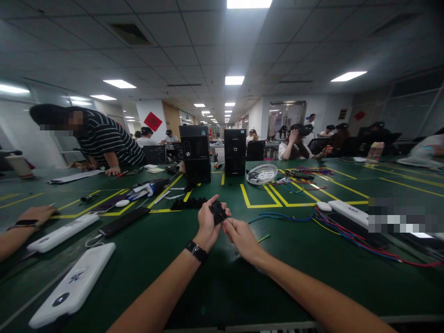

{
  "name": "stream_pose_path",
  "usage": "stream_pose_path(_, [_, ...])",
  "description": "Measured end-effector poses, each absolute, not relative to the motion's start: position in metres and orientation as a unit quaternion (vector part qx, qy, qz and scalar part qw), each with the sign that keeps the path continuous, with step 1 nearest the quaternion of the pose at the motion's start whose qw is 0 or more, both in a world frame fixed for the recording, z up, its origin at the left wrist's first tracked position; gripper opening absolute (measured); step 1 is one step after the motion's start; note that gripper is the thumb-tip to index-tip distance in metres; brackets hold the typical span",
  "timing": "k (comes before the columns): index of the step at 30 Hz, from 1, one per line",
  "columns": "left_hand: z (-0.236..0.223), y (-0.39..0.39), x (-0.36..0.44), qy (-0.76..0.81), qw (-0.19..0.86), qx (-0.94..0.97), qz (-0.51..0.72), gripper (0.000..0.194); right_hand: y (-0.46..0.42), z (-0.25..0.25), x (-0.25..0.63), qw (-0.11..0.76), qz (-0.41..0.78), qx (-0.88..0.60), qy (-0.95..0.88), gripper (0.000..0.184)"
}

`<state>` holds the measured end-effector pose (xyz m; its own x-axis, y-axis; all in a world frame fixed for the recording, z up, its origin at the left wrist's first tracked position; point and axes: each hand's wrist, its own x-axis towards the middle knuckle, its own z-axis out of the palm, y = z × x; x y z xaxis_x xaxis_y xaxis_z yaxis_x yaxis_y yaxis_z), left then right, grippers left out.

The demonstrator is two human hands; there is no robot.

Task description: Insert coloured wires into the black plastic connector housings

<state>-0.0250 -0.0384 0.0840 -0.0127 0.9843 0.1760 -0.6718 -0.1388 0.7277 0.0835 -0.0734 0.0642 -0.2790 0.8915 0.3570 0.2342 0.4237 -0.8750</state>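
I hold the small black part (217, 212) in my left hand (207, 225), fingers closed around it, above the middle of the counter (215, 291), well in from its near edge. My right hand's (241, 237) fingers are pinched narrow beside its lower right side; I cannot tell what they grip. Bare green lies between my forearms. Blue wires (277, 215) run rightward, the white power bank (72, 283) sits toward the near left corner, and two black towers (195, 156) stand beyond.

Dim room, bright ceiling panels (234, 80), blurred edges.
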Motion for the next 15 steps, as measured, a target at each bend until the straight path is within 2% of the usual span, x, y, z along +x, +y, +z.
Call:
stream_pose_path(3, [0.081,-0.036,-0.026,0.246,0.614,0.329,0.674,0.042,-0.069,0.055,0.082,0.440,0.383,-0.393,-0.711,0.034])
stream_pose_path(6, [0.077,-0.031,-0.027,0.244,0.561,0.376,0.696,0.043,-0.070,0.057,0.080,0.442,0.403,-0.402,-0.693,0.033])
stream_pose_path(9, [0.072,-0.026,-0.026,0.232,0.528,0.407,0.708,0.044,-0.076,0.062,0.077,0.437,0.373,-0.435,-0.693,0.030])
stream_pose_path(15, [0.068,-0.026,-0.019,0.206,0.603,0.351,0.687,0.046,-0.077,0.051,0.072,0.436,0.309,-0.428,-0.729,0.032])
